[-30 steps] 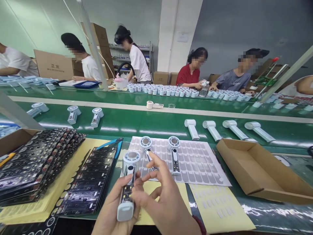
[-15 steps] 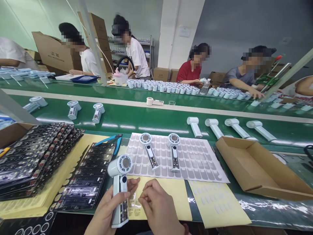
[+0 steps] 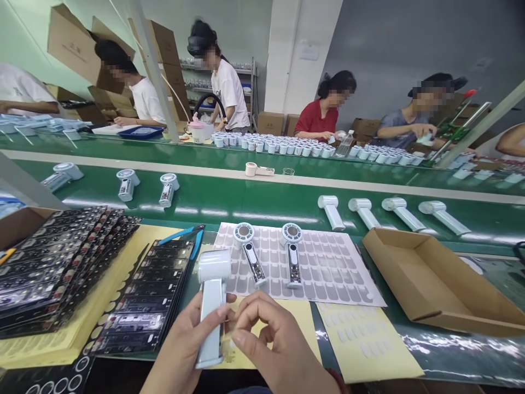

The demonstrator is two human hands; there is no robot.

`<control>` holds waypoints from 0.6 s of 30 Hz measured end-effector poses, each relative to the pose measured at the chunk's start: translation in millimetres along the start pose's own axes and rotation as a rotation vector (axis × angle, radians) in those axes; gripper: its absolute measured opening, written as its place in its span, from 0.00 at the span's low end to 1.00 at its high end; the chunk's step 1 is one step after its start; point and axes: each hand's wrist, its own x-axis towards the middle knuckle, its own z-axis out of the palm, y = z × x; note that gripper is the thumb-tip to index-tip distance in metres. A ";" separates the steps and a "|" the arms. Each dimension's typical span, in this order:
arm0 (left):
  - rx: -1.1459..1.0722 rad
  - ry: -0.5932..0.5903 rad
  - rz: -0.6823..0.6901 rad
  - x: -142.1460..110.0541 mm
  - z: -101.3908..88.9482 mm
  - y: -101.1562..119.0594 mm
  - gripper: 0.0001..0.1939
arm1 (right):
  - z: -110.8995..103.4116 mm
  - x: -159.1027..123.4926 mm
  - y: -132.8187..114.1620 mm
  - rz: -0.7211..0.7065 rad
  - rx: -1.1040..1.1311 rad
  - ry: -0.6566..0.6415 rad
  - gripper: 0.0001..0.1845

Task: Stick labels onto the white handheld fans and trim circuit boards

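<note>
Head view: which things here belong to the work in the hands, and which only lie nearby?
In the work:
left hand
right hand
handheld fan, held by its handle
yellow sticker sheet

Lying nearby:
two fans on the grey sheet
blue pliers
cardboard tray
black panel stacks

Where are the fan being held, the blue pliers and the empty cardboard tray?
handheld fan (image 3: 211,306), head view, on its pale handle.
blue pliers (image 3: 184,235), head view, on a blue handle.
cardboard tray (image 3: 463,320), head view, on its near wall.
</note>
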 end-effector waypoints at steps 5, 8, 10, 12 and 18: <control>-0.132 0.138 -0.047 6.8 11.0 6.4 0.22 | -0.9 10.8 -23.8 0.028 -0.165 -0.060 0.06; -0.172 0.164 -0.063 13.9 14.5 7.4 0.18 | -2.2 15.1 -29.7 0.020 -0.225 -0.045 0.07; -0.186 0.158 -0.067 16.3 17.5 8.5 0.17 | -3.3 16.7 -31.9 0.019 -0.253 -0.046 0.08; -0.198 0.142 -0.066 17.0 20.8 9.6 0.17 | -4.8 18.0 -33.6 0.017 -0.269 -0.043 0.08; -0.177 0.148 -0.048 17.5 26.6 10.2 0.18 | -7.5 21.8 -30.8 -0.029 -0.330 -0.019 0.08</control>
